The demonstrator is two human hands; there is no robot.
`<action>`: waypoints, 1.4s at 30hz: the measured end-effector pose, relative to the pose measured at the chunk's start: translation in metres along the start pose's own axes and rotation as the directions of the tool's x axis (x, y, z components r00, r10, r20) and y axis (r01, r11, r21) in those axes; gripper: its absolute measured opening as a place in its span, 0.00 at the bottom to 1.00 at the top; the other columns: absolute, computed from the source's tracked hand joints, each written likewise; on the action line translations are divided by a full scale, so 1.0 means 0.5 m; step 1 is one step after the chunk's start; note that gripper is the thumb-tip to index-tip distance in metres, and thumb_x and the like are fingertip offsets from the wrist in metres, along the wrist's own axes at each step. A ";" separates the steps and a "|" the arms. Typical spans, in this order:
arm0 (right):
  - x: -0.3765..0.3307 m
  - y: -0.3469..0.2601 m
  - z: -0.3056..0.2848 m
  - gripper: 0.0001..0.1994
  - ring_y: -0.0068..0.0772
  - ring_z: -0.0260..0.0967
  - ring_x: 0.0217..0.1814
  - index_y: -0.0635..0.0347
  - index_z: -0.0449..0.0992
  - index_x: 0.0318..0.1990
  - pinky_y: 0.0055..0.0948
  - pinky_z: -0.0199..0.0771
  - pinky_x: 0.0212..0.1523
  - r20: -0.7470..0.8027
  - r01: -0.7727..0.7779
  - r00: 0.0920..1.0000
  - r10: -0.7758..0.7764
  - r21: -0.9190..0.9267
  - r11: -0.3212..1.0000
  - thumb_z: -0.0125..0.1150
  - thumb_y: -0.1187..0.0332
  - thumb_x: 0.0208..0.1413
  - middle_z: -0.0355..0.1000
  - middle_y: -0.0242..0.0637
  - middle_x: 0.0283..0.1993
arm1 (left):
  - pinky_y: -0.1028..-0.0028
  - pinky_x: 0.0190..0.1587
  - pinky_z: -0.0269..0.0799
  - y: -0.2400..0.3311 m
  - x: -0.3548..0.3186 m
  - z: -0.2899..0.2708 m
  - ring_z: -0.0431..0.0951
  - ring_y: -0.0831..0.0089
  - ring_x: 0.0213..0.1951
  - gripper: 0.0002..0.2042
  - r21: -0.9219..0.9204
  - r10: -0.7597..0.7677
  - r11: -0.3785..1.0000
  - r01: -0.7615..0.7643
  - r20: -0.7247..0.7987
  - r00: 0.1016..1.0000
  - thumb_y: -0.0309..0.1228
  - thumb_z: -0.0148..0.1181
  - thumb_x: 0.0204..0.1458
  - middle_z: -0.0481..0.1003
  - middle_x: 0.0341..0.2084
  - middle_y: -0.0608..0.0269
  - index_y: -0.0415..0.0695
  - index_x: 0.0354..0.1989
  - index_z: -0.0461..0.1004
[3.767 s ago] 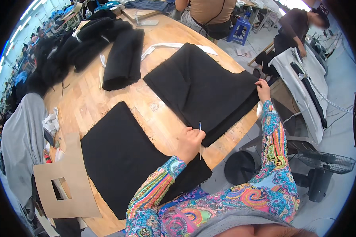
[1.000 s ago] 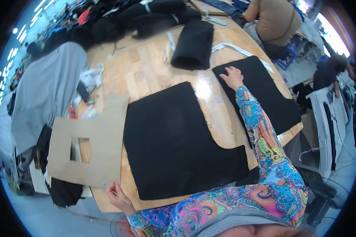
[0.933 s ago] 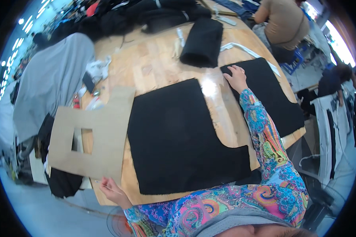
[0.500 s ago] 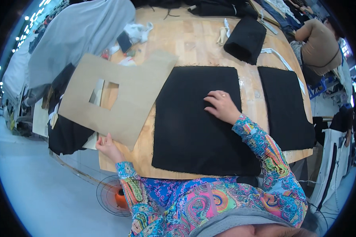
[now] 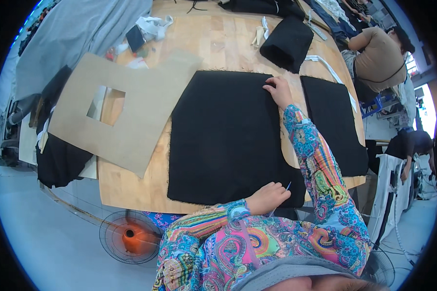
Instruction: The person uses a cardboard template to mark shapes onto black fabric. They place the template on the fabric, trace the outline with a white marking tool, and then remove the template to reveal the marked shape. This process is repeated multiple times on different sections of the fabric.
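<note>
A large black fabric piece lies flat on the wooden table in front of me. At its upper right corner, my right hand has its thumb and fingers closed on the edge. My left hand rests by the lower right part of the fabric, its fingers curled around a slim blue pen-like stick. To the left lies a tan cardboard pattern with a rectangular cut-out, apart from both hands. A second black fabric piece is to the right of my right forearm.
A folded black bundle and a white strip lie at the far right. Grey cloth covers the far left. Below the table's left edge stands an orange fan. Another person sits beyond the right edge.
My left hand has let go of the cardboard pattern and come right to the fabric's lower edge, with the blue stick in it. My right hand has moved up to the fabric's corner.
</note>
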State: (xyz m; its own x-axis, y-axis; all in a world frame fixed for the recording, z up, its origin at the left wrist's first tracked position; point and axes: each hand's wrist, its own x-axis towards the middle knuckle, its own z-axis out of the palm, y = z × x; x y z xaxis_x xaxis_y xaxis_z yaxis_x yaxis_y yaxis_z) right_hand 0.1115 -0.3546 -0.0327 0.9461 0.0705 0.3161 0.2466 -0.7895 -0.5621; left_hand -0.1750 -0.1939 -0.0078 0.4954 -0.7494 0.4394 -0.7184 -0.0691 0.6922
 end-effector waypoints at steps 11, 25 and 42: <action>-0.003 0.013 0.016 0.06 0.46 0.63 0.45 0.58 0.74 0.26 0.38 0.63 0.48 -0.109 0.143 0.983 -0.151 -0.077 0.987 0.68 0.71 0.42 0.68 0.41 0.37 | 0.64 0.36 0.66 0.004 0.031 0.026 0.72 0.60 0.32 0.04 -0.235 -0.162 0.955 0.179 0.089 0.983 0.23 0.57 0.43 0.70 0.23 0.58 0.43 0.28 0.69; -0.061 -0.045 -0.023 0.17 0.46 0.61 0.59 0.53 0.70 0.51 0.48 0.59 0.58 0.111 0.315 0.949 -0.296 -0.291 0.903 0.59 0.63 0.54 0.65 0.37 0.57 | 0.63 0.42 0.68 -0.001 -0.019 -0.081 0.74 0.59 0.38 0.09 -0.122 -0.204 0.976 0.179 -0.242 0.949 0.26 0.64 0.40 0.74 0.33 0.60 0.45 0.29 0.70; -0.228 -0.344 0.053 0.40 0.47 0.35 0.75 0.64 0.54 0.65 0.52 0.31 0.70 0.378 0.421 0.857 -0.351 -0.119 0.899 0.49 0.41 0.55 0.45 0.47 0.71 | 0.72 0.48 0.68 -0.210 -0.524 -0.542 0.70 0.70 0.45 0.14 -0.433 -0.257 0.767 0.473 -0.883 -0.393 0.18 0.58 0.52 0.65 0.41 0.56 0.39 0.40 0.57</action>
State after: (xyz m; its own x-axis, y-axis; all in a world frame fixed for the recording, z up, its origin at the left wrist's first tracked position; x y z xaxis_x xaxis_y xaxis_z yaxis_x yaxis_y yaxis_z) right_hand -0.0331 -0.2106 0.0076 0.8035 0.5678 0.1789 0.5948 -0.7529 -0.2818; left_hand -0.0968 0.1882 -0.0403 0.4211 0.8936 0.1554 -0.1056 -0.1219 0.9869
